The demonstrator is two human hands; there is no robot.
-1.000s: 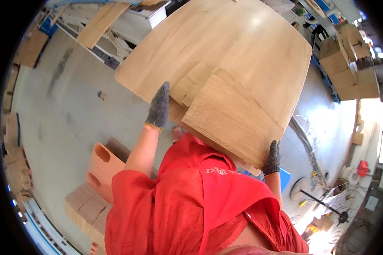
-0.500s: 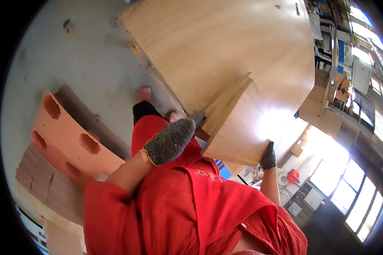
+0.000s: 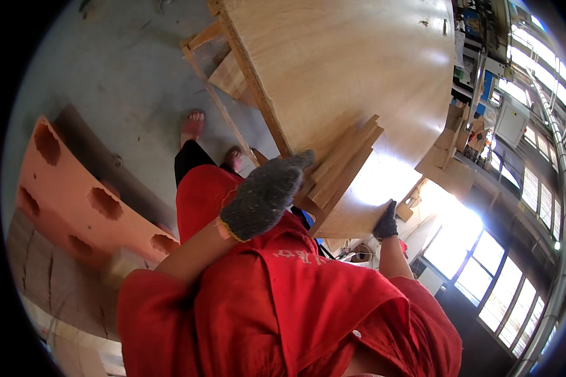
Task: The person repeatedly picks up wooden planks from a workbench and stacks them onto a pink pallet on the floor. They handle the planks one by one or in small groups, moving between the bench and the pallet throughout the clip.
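Above the red apron (image 3: 333,292), the gloved left hand (image 3: 261,198), having just drawn nearer the body, is staying beside wooden strips (image 3: 346,164), its grip hidden. The gloved right hand (image 3: 386,222) is touching the board (image 3: 361,201) at its right edge, grip unclear, apparently steadying it alone; the board is overlapping the larger panel (image 3: 346,69) at its near end.

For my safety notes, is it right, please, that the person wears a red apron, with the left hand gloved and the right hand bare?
Not quite: the head view shows the right hand gloved too. The red apron and gloved left hand are correct.
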